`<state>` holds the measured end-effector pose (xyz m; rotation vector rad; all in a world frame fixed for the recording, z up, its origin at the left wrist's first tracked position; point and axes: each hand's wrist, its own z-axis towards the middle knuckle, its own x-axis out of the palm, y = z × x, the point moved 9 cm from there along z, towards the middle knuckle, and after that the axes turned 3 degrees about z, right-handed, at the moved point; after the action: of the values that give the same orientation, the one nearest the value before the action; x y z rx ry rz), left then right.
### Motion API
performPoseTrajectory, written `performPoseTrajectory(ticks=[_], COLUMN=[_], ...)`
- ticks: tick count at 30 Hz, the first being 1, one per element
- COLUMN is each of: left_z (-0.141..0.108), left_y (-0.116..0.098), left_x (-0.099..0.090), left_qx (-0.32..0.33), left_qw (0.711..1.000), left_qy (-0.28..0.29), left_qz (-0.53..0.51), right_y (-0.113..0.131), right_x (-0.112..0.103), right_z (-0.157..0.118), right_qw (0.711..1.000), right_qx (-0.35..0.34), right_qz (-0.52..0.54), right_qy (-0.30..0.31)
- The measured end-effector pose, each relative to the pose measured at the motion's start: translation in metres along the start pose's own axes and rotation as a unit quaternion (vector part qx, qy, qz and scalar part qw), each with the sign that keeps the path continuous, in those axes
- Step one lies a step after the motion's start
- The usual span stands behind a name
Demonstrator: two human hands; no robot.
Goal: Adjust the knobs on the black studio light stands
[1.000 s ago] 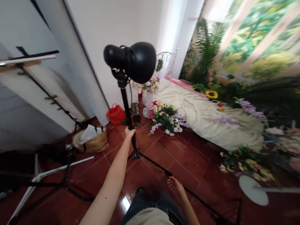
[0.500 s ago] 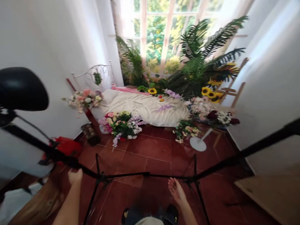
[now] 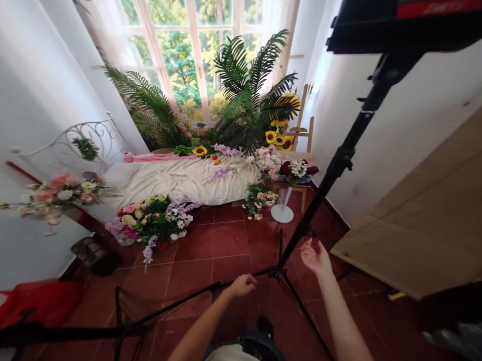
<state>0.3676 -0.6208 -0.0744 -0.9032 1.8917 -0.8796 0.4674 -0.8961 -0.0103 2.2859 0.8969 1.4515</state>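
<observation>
A black light stand (image 3: 337, 164) leans across the right of the view, with a black and red lamp head (image 3: 415, 20) at its top. Beside the lower pole is my right hand (image 3: 315, 256), its fingers apart and loosely bent, with no visible grip on the pole. My left hand (image 3: 243, 285) hovers by the stand's thin legs, fingers loosely bent and nothing seen in them. A second black stand (image 3: 125, 328) has its legs at the lower left, and its pole runs out of view.
Beyond the stands, a bed with a cream cover (image 3: 181, 179) stands before a window, among flowers (image 3: 151, 219) and palm leaves (image 3: 249, 80). A wooden panel (image 3: 427, 204) leans at the right. A red bag (image 3: 36, 302) is at the lower left, on red floor tiles.
The view has turned right, bringing the right stand's lamp head into sight. My left hand has left the left stand's pole and come nearer the right stand. My right hand is now beside its pole.
</observation>
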Motion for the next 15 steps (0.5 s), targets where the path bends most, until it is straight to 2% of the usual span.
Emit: performPoseTrajectory(ticks=[2, 4, 6, 10, 12, 15], left_z=[0.033, 0.059, 0.083, 0.117, 0.130, 0.147], left_y=[-0.058, -0.112, -0.162, -0.249, -0.287, -0.332], left_x=[0.031, 0.041, 0.036, 0.011, 0.010, 0.025], left_qx=[0.087, 0.149, 0.194, 0.257, 0.282, 0.314], left_qw=[0.995, 0.986, 0.977, 0.945, 0.930, 0.915], left_qy=[0.056, 0.057, 0.012, -0.124, -0.148, -0.137], left_qz=[-0.008, -0.039, -0.083, -0.161, -0.185, -0.213], right_y=[0.021, 0.033, 0.039, 0.045, 0.050, 0.058], right_x=[0.011, 0.020, 0.025, 0.031, 0.033, 0.035], right_z=[0.010, 0.016, 0.019, 0.016, 0.012, 0.007], right_qw=[0.999, 0.997, 0.992, 0.974, 0.968, 0.959], right_qx=[0.016, 0.035, 0.056, 0.089, 0.091, 0.091], right_qz=[0.025, 0.057, 0.102, 0.184, 0.206, 0.228], right_qy=[0.018, 0.034, 0.053, 0.093, 0.113, 0.140])
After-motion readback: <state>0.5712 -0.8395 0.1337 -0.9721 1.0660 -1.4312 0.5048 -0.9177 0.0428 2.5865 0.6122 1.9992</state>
